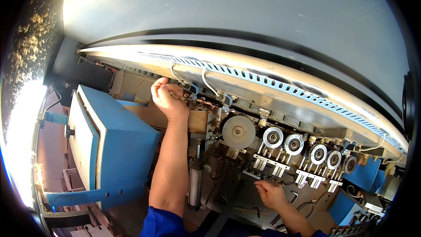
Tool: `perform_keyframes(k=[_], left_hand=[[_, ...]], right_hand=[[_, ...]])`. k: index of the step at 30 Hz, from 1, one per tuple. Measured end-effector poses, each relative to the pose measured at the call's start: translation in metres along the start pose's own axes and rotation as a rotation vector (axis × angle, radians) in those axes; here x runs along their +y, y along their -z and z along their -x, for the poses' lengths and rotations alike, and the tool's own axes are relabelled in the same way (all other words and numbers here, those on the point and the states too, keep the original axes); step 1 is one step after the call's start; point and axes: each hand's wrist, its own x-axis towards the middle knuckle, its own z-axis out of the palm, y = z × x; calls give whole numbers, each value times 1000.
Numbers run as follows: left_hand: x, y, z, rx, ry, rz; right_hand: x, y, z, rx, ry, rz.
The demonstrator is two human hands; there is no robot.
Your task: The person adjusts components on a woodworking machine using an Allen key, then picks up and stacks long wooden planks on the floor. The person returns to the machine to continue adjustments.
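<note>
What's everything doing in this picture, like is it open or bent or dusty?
Left hand, raised, fingers curled; can't tell what's inside
Right hand, low, fingers bent
Big wheel, uncovered
Small wheels, uncovered, in a row
White cord, curved
Blue box, can't tell if fully shut
Dark wall, speckled with tan dust

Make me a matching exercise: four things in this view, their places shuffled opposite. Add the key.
1. left hand
2. right hand
3. large grey disc
4. blue box

A. next to the small rimmed wheels, on their left
B. left of the left forearm
C. near the leftmost pale cable
D. lower in the picture than the small rimmed wheels

Pairs: 1-C, 2-D, 3-A, 4-B
</note>
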Motion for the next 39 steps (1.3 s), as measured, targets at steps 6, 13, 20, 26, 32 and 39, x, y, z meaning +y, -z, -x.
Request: perform_keyframes(k=[6, 13, 20, 26, 32, 39], left_hand=[[43, -29, -14, 126, 25, 54], [51, -34, -32, 143, 185, 58], [45, -34, -32, 109, 197, 19], [42, -27, -18, 86, 144, 136], [0, 13, 14, 53, 132, 32], [22, -24, 7, 112, 67, 19]], right_hand=[[1, -1, 3, 5, 4, -14], [-6, 1, -1, -45, -13, -2], [-2, -2, -6, -5, 3, -25], [-2, 0, -4, 3, 24, -39], [-5, 4, -3, 7, 20, -32], [2, 1, 0, 15, -9, -5]])
